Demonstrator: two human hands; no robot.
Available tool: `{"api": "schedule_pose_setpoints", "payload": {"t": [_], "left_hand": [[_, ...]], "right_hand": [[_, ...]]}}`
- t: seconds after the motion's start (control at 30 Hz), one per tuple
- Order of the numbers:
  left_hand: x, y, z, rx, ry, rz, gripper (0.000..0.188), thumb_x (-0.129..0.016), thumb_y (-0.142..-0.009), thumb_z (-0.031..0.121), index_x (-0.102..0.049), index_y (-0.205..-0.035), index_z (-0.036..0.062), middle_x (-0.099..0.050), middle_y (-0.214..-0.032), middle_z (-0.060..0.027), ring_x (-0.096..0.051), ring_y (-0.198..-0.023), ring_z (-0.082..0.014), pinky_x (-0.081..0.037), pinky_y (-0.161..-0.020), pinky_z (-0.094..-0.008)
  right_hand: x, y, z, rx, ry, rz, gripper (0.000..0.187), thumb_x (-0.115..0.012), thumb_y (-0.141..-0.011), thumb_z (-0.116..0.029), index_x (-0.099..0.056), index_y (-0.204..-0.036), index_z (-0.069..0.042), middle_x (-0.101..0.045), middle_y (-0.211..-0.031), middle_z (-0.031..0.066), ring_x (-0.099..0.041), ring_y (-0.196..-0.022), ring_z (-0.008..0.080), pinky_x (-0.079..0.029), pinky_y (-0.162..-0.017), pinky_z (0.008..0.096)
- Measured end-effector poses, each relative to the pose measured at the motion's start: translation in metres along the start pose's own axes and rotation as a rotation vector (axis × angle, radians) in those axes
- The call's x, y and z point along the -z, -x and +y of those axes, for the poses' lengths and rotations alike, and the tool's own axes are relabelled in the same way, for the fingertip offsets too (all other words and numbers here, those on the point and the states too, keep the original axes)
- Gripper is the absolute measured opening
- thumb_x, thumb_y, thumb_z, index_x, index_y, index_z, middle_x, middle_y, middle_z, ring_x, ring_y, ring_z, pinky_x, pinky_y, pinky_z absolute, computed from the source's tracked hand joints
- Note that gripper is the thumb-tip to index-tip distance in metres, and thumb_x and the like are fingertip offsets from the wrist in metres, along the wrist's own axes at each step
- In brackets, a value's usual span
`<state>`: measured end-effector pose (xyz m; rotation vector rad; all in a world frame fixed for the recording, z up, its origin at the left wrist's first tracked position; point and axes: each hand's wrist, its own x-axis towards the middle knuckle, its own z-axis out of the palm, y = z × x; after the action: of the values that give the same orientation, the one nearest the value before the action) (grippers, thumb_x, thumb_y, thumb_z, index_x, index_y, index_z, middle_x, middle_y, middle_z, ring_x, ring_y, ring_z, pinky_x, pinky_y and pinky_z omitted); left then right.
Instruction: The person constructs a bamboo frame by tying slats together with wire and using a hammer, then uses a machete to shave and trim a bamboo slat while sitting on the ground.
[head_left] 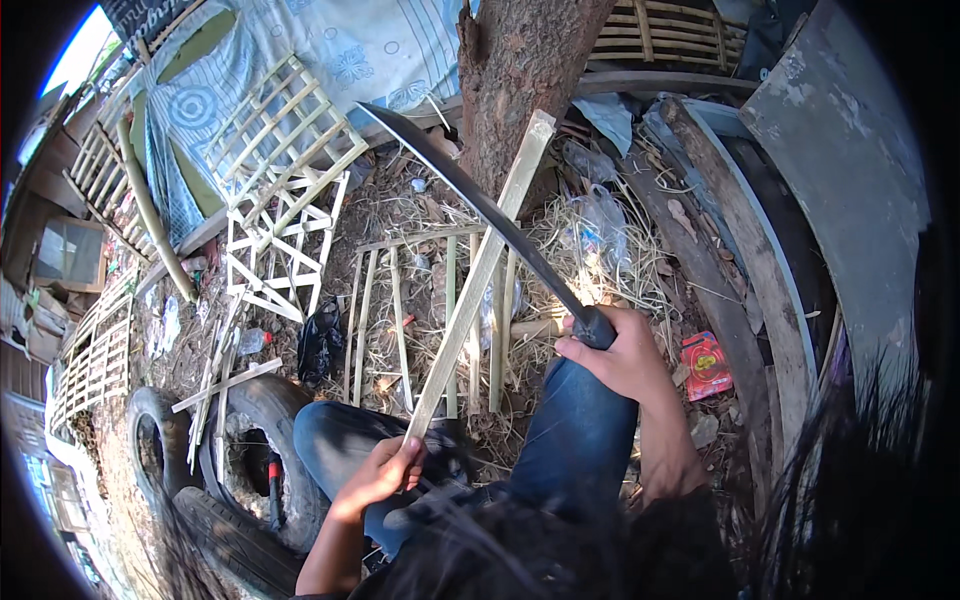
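My left hand is closed round the lower end of a flat bamboo strip, which slants up and away to the right. Over my right knee, my right hand grips the dark handle of a machete. Its long dark blade points up to the left and crosses the strip near the strip's upper part; whether the two touch I cannot tell. Beneath them on the ground lies a partly built bamboo frame of thin slats.
A tree trunk stands straight ahead. Bamboo lattices lean on a blue sheet at the far left. Old tyres lie near left, a plastic bottle beside them. Planks and a red packet are at right.
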<state>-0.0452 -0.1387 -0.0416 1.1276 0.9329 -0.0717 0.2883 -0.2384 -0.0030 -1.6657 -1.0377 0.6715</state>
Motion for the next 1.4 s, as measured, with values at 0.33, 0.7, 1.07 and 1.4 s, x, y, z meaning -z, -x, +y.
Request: {"api": "schedule_pose_setpoints", "payload": {"t": [0.33, 0.7, 1.07, 1.4], "left_hand": [[0.007, 0.070, -0.056, 0.070, -0.225, 0.081, 0.035, -0.045, -0.101, 0.031, -0.057, -0.082, 0.0042, -0.052, -0.065, 0.0013, -0.049, -0.062, -0.0067, -0.041, -0.057, -0.0239], [0.028, 0.051, -0.084, -0.174, 0.114, 0.137, 0.045, -0.037, -0.102, 0.039, -0.046, -0.071, 0.0073, -0.043, -0.063, 0.0037, -0.039, -0.058, -0.0079, -0.035, -0.055, -0.0252], [0.010, 0.067, -0.037, -0.116, -0.242, 0.534, 0.044, -0.046, -0.098, 0.031, -0.054, -0.071, -0.0015, -0.048, -0.056, -0.0057, -0.040, -0.056, -0.0124, -0.037, -0.053, -0.0326], [0.006, 0.067, -0.057, -0.021, -0.330, 0.779, 0.038, -0.052, -0.095, 0.023, -0.054, -0.072, -0.0074, -0.044, -0.052, -0.0177, -0.038, -0.049, -0.0159, -0.038, -0.050, -0.0381]], "right_hand": [[-0.095, -0.025, -0.051, 0.108, -0.153, -0.522, 0.032, -0.078, -0.075, -0.028, -0.062, -0.078, 0.000, -0.054, -0.063, 0.0051, -0.050, -0.058, 0.0125, -0.041, -0.056, 0.0319], [-0.121, -0.037, -0.070, 0.340, -0.039, -0.507, 0.024, -0.075, -0.071, -0.016, -0.061, -0.080, 0.000, -0.055, -0.061, 0.0117, -0.056, -0.055, 0.0229, -0.043, -0.055, 0.0338], [-0.118, -0.050, -0.044, 0.503, 0.686, -0.424, 0.024, -0.073, -0.063, -0.022, -0.061, -0.077, -0.007, -0.064, -0.068, 0.0117, -0.065, -0.067, 0.0319, -0.051, -0.063, 0.0410], [-0.089, -0.119, -0.004, 0.219, 0.724, -0.151, 0.018, -0.070, -0.065, -0.019, -0.062, -0.072, -0.004, -0.064, -0.067, 0.0166, -0.064, -0.065, 0.0359, -0.051, -0.062, 0.0442]]}}
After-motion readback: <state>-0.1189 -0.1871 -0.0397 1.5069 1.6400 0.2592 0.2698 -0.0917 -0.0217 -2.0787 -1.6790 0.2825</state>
